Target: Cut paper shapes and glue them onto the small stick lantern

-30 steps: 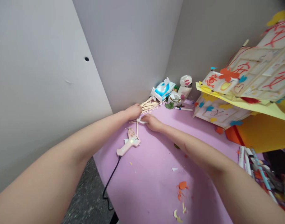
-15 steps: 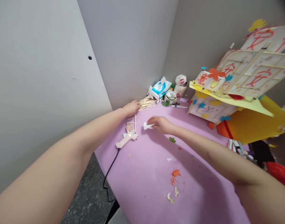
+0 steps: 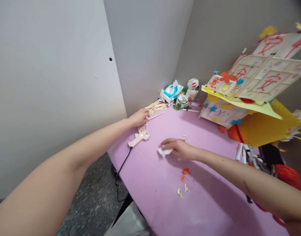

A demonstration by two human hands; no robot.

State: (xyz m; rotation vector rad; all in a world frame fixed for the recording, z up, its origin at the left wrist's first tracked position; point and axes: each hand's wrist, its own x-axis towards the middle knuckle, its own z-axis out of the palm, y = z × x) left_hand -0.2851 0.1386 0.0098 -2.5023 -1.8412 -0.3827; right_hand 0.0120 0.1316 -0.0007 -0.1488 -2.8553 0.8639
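Over the bench (image 3: pixel 150 170), my right hand (image 3: pixel 181 149) pinched white tissue (image 3: pixel 165 151). By my half-curled left hand (image 3: pixel 139 117), a stick (image 3: pixel 158 115) pointed away rightward, grip unclear.

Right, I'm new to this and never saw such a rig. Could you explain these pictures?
There is no machine: a person works bare-handed, and one camera on their head looks forward and down. The right hand holds a crumpled white sheet over the purple table. The left hand is by the thin sticks; whether it grips one is unclear. Near it lies a pink glue gun. Farther back is a tissue pack; rightward are a decorated paper model and markers.
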